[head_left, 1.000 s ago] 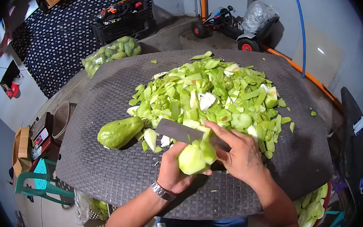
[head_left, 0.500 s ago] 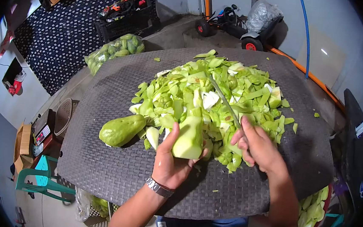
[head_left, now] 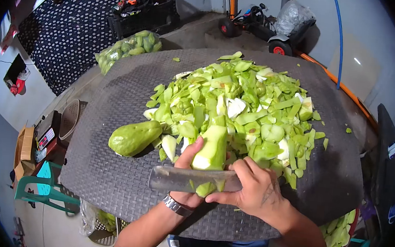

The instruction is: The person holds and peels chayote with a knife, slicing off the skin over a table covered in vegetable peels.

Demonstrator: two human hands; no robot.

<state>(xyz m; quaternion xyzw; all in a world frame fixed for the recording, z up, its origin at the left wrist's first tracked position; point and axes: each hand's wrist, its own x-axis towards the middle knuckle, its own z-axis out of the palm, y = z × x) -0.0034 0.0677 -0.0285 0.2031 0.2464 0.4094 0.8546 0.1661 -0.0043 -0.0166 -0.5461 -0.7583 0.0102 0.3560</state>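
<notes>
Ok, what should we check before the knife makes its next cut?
1. Left hand grips the pale green vegetable: ok.
2. Right hand holds the knife: ok.
3. Left fingers clear of the edge: cannot tell, the blade hides part of that hand.
4. Blade free of green bits: not ok, some are on it.
5. Whole vegetable away from the blade: ok.

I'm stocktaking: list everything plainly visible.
Knife: one, grey, front
Held vegetable: one, pale green, beyond knife
Table: one, dark grey, centre
Whole vegetable: one, green, table's left
Scraps: many, green-white, on table
Vegetable bag: one, clear, far left
Crate: one, black, far left
Kart: one, black, back
Hose: one, blue, right
Chairs: two, teal, lower sides
Watch: one, silver, left wrist
Left hand: one, bare, holding vegetable
Right hand: one, bare, holding knife
</notes>
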